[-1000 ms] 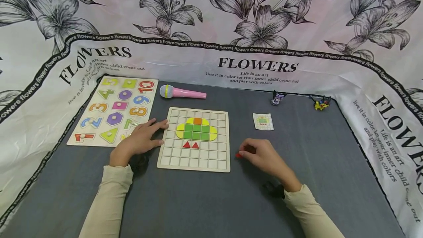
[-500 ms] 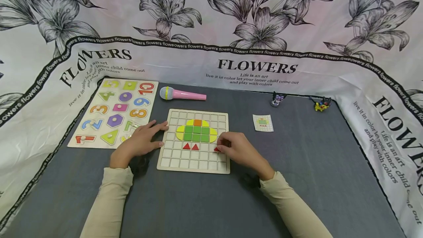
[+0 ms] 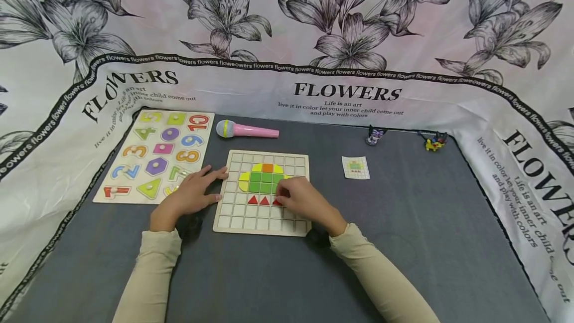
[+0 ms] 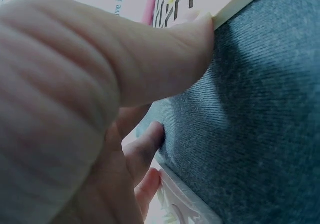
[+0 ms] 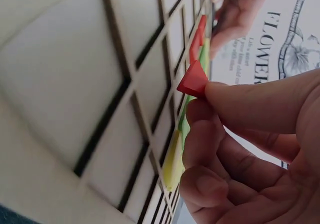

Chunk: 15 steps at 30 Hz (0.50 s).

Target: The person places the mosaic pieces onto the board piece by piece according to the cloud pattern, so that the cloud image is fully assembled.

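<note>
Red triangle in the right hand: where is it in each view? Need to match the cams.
Head: red triangle at the right hand fingertips, third in a row with two red triangles below the green squares on the grid board.
Left wrist: not in it; only the board's edge by the left thumb.
Right wrist: red triangle pinched just over the grid, upper centre.
Shared landmark: the grid board.

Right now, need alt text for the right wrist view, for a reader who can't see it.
Close-up of the right hand pinching a small red triangle piece between thumb and fingers, just above the wooden grid board. Green, yellow and red pieces already sit in the board's cells behind it, and the left hand's fingers touch the far edge.
</note>
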Tool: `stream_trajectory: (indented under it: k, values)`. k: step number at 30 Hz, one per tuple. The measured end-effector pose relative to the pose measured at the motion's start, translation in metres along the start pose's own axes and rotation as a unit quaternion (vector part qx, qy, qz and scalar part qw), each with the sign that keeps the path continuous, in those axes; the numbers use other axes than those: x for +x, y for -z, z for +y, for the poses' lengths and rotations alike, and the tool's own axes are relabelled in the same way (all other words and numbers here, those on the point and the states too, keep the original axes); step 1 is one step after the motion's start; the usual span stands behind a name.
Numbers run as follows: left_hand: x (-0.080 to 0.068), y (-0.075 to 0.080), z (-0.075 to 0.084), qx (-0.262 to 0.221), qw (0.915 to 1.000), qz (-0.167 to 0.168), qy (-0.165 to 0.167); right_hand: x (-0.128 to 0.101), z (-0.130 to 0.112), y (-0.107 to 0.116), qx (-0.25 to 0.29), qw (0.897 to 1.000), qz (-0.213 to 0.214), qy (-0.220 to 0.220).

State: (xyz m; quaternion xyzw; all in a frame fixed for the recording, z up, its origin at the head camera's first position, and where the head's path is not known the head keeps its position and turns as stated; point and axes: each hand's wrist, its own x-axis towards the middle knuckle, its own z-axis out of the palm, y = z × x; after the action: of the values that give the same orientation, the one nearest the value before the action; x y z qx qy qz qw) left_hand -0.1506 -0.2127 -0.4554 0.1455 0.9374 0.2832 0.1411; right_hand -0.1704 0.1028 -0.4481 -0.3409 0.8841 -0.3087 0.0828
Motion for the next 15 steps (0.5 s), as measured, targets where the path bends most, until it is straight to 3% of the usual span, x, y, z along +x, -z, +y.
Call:
stream_trajectory:
  k: [6,15]
  values:
    - [0.004,-0.006,0.000,0.008,1.0000,0.003,0.002,0.004,0.001,-0.008,-0.027,1.000,-0.005,-0.011]
    - [0.001,-0.008,0.002,0.014,0.9998,0.015,0.005,0.005,-0.002,-0.018,-0.060,0.998,0.001,0.022]
